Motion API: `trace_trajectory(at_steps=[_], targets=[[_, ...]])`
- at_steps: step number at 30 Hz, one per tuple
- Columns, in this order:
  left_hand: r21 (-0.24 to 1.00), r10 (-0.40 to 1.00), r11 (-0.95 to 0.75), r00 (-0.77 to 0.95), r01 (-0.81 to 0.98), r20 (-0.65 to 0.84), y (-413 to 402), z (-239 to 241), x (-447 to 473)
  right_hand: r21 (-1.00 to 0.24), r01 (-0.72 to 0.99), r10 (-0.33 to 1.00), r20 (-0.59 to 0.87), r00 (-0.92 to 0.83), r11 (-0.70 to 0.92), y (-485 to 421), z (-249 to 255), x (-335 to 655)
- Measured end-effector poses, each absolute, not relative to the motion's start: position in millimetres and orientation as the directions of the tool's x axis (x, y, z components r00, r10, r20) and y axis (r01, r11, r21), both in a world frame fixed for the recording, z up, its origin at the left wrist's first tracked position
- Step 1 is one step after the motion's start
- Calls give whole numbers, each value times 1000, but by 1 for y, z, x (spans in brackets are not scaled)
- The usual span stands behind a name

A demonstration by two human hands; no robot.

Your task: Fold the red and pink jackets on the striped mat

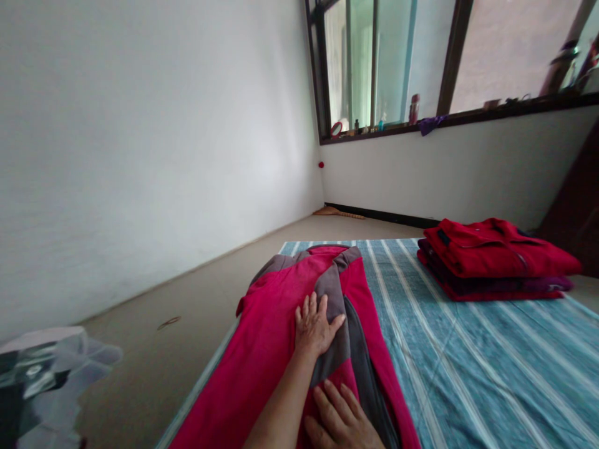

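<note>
A pink-red jacket (276, 324) with grey panels lies spread lengthwise on a blue striped cloth (421, 349). One sleeve with a grey band is folded over its front, and a dark grey strip shows along the right side. My left hand (314, 324) rests flat on the grey band, fingers spread. Closer to me, my right hand (344, 415) lies on the pink fabric with its fingers stretched out; its wrist is cut off by the lower frame edge. Neither hand grips the jacket.
Folded red and purple clothes (496, 255) are stacked on the cloth at the right. A clear plastic bag (60, 380) is at lower left. A white wall (163, 125) rises on the left. Bottles and small items line the window sill (393, 130). A wooden object (337, 212) lies in the far corner.
</note>
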State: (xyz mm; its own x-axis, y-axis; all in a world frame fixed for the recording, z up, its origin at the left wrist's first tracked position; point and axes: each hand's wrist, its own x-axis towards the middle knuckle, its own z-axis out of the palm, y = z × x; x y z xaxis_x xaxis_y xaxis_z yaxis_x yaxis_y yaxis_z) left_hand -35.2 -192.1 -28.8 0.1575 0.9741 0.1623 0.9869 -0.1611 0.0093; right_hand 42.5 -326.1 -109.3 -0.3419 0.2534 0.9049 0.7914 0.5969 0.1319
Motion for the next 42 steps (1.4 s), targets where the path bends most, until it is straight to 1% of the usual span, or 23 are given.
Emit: trace_trajectory(at_steps=[3, 7, 11, 17, 22, 31, 38, 42], targets=[[11, 973, -158, 154, 987, 170, -192, -28, -35, 139, 790, 268, 894, -359, 597, -326, -113, 42], [15, 976, -155, 151, 988, 157, -194, -26, -34, 109, 800, 230, 927, -295, 590, -327, -103, 41], [14, 975, -158, 153, 987, 163, -194, -27, -33, 48, 808, 236, 944, -228, 587, -329, -91, 39], [15, 974, -160, 155, 987, 164, -193, -27, -34, 43, 811, 224, 951, -212, 583, -329, -86, 39], [18, 974, -160, 155, 987, 163, -193, -26, -34, 5, 813, 242, 954, -180, 583, -330, -79, 38], [23, 974, -163, 157, 986, 160, -192, -27, -34, 73, 805, 228, 941, -252, 589, -327, -90, 41], [23, 978, -153, 148, 988, 150, -193, -24, -34, 49, 809, 244, 941, -234, 586, -328, -90, 40], [15, 980, -147, 144, 989, 138, -194, -23, -33, 86, 802, 245, 928, -280, 591, -328, -94, 42]])
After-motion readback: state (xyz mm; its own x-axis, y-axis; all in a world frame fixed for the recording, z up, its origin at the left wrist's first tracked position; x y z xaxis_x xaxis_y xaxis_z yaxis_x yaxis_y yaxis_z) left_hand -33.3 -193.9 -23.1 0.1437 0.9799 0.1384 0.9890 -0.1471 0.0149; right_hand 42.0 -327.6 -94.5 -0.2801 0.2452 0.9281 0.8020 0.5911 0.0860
